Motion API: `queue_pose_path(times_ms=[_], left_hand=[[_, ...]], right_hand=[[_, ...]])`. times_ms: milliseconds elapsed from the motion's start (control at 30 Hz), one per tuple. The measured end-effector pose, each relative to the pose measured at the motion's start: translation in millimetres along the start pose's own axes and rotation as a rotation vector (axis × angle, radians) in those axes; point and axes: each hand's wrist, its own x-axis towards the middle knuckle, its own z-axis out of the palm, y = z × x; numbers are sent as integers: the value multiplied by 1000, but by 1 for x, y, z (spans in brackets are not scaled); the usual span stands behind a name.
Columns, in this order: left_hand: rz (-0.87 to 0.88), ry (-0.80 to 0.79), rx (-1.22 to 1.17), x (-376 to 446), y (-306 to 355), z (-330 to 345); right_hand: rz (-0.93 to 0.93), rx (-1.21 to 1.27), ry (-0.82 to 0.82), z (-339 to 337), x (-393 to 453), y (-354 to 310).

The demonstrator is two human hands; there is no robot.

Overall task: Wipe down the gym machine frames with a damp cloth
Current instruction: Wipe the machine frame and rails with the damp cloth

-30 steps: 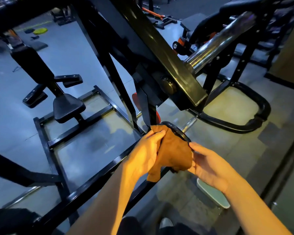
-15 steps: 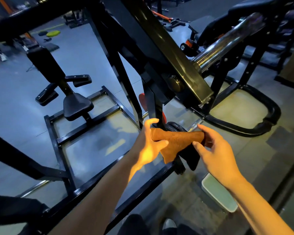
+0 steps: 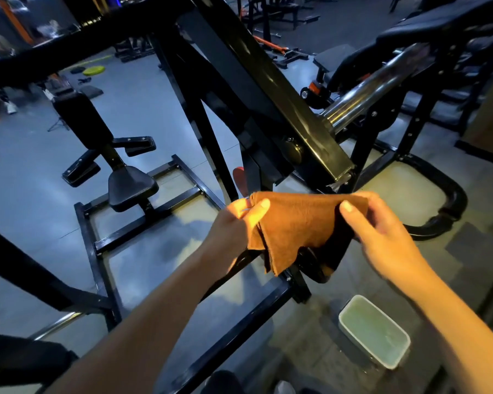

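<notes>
An orange-brown cloth (image 3: 299,226) hangs stretched between my two hands, in the air in front of the black machine frame. My left hand (image 3: 236,226) pinches its left top corner, and my right hand (image 3: 382,231) pinches its right top corner. The cloth's lower folds droop over a black weight plate (image 3: 310,265) and the low frame rail (image 3: 239,322). Just above and behind the cloth runs the thick black lever arm (image 3: 282,103) with its chrome sleeve (image 3: 365,92).
A rectangular tub of water (image 3: 374,335) sits on the floor at lower right. The machine's seat (image 3: 131,187) and pads stand to the left inside the floor frame. A curved black base tube (image 3: 453,206) lies to the right. More gym equipment fills the background.
The cloth was bunched on the weight plate under both hands; now it is lifted off and spread wide between them, my right hand having moved to the right.
</notes>
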Motion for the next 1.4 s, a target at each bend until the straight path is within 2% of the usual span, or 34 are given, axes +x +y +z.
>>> queue_pose_path(times_ms=[67, 133, 167, 200, 267, 333, 400, 500, 600, 633, 700, 767, 800, 833, 900, 967, 1000, 1100, 1167, 1300, 1400], left_hand=[[-21, 112, -48, 4, 0, 14], [57, 211, 50, 8, -2, 20], [74, 216, 88, 8, -2, 21], [69, 201, 109, 9, -4, 21], [14, 192, 92, 6, -2, 20], [-56, 190, 38, 4, -2, 20], [-99, 214, 12, 4, -4, 21], [-56, 341, 46, 7, -9, 30], [-74, 431, -96, 2, -2, 49], [-98, 411, -218, 0, 0, 55], [-166, 256, -409, -12, 7, 62], [-124, 162, -423, -15, 3, 60], [-99, 201, -382, -14, 2, 60], [-89, 254, -369, -13, 2, 59], [-89, 334, -364, -9, 1, 56], [-74, 278, -372, -8, 3, 50], [-71, 216, -368, -9, 5, 48], [-92, 76, -377, -12, 18, 40], [-100, 61, -378, -11, 25, 38], [-83, 134, -186, -4, 33, 36], [-77, 196, -118, -3, 33, 40]], right_hand=[[1, -102, -16, 5, 6, -5], [-20, -247, 22, 11, 10, -4], [-26, -239, 64, 14, 11, -4], [-9, -186, 116, 17, 11, -1], [126, 77, 173, 22, 9, -2], [319, 408, 139, 28, 5, -5], [425, 588, 110, 32, 1, -4], [402, 451, 243, 44, -2, 7], [132, -10, 380, 57, -9, 12], [13, -117, 372, 62, -14, 8], [-121, -200, 234, 71, -23, 2], [-138, -225, 69, 78, -30, 2], [-126, -224, 37, 79, -33, 2], [-104, -186, 56, 78, -35, 2], [-47, -43, 214, 67, -32, 1], [13, 6, 296, 52, -24, 0], [63, 43, 245, 45, -19, -1], [212, 293, -84, 28, -4, -6], [215, 359, -170, 27, -1, -8], [161, 297, -14, 33, 2, -14], [96, 127, 184, 39, 1, -14]])
